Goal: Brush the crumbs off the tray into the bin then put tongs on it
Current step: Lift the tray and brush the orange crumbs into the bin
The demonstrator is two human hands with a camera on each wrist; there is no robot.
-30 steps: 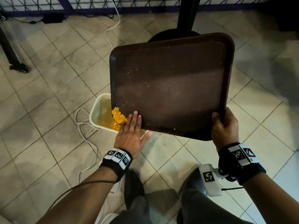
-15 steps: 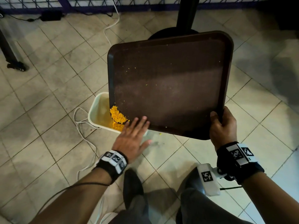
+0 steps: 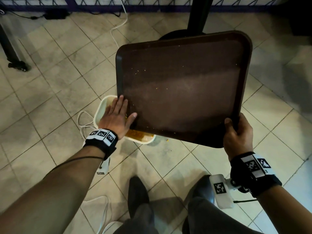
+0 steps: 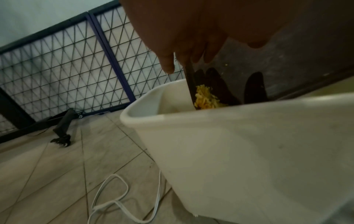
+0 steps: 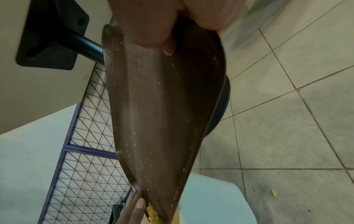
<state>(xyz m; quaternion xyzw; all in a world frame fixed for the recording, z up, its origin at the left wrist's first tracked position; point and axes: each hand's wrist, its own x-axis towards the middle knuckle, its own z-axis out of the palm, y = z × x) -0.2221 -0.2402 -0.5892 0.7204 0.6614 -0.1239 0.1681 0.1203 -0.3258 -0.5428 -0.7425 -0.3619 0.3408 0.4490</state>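
1. Brown plastic tray (image 3: 184, 88) fills the centre-right of the head view, tilted with its lower left corner over the white bin (image 3: 103, 107).
2. My right hand (image 3: 238, 134) grips its lower right corner.
3. My left hand (image 3: 116, 115), fingers straight, presses flat at that low corner, sweeping.
4. Yellow crumbs (image 4: 205, 98) bunch there; specks dot the tray.
5. Next, I judge: push the heap out. Tongs aren't visible.
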